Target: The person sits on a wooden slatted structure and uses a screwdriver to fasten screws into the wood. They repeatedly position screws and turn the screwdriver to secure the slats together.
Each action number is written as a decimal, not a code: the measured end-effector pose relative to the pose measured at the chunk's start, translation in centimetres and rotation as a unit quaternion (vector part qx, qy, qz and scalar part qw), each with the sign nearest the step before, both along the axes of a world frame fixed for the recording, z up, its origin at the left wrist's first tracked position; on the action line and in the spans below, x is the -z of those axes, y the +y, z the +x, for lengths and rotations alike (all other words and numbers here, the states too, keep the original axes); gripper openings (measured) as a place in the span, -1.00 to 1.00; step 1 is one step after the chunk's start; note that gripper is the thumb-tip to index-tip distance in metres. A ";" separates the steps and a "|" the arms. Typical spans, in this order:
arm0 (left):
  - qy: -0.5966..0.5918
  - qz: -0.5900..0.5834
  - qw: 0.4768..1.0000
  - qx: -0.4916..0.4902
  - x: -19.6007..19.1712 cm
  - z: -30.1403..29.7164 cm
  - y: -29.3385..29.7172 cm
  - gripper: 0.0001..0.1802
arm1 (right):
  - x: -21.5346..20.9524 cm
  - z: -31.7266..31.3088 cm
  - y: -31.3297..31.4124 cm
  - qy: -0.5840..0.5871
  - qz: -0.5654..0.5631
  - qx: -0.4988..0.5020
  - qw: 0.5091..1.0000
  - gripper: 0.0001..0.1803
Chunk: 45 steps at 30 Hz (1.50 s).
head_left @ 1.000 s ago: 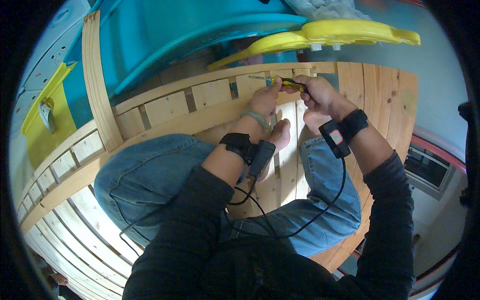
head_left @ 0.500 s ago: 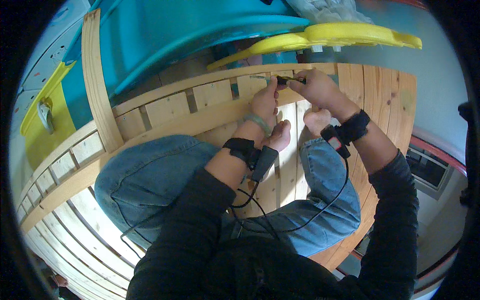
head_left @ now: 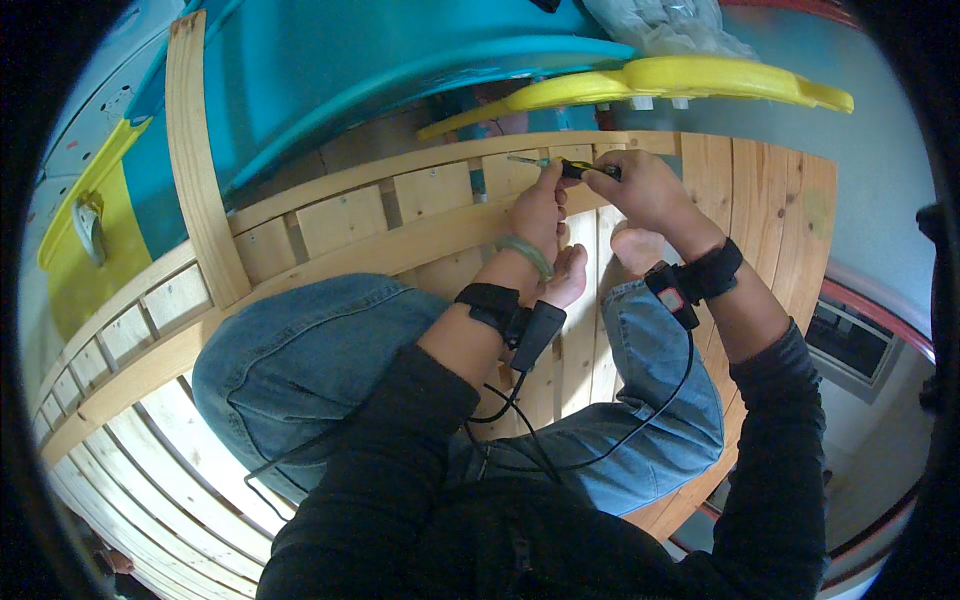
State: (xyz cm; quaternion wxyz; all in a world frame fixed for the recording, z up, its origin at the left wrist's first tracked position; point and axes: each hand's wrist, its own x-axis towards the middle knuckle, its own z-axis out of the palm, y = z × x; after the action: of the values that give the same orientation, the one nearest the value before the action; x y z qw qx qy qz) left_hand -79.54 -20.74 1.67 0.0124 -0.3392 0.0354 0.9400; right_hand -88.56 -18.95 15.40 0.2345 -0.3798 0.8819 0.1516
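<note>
A screwdriver with a black and yellow handle (head_left: 577,169) lies sideways over the slatted wooden rail (head_left: 432,192), its thin shaft pointing left. My right hand (head_left: 650,190) is closed round the rear of the handle. At the front of the handle, my left hand (head_left: 537,214) pinches with thumb and fingers, partly hiding where shaft and handle meet. The tip sits above a short pale slat; I cannot tell whether it touches the wood.
A wooden post (head_left: 203,165) rises from the rail at the left. Beyond the rail are a teal plastic panel (head_left: 330,85) and a curved yellow plastic piece (head_left: 700,78). My jeans-clad legs (head_left: 290,370) rest on the slatted boards. Black cables (head_left: 620,450) hang from my wrist straps.
Both hands and the screwdriver have shifted slightly to the right in the picture. My right hand has turned a little on the handle, and more of the handle shows.
</note>
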 end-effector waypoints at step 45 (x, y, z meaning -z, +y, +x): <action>0.068 0.004 0.998 0.001 0.6 -0.8 -2.3 -0.53 | -0.3 0.5 -3.0 -0.113 -0.073 0.160 0.978 -0.43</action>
State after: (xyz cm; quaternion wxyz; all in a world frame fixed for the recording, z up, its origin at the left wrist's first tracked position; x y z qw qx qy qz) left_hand -80.38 -23.01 1.08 0.0127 -0.2740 0.0326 0.9611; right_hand -88.10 -21.97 15.71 0.3255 -0.2645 0.9078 0.0032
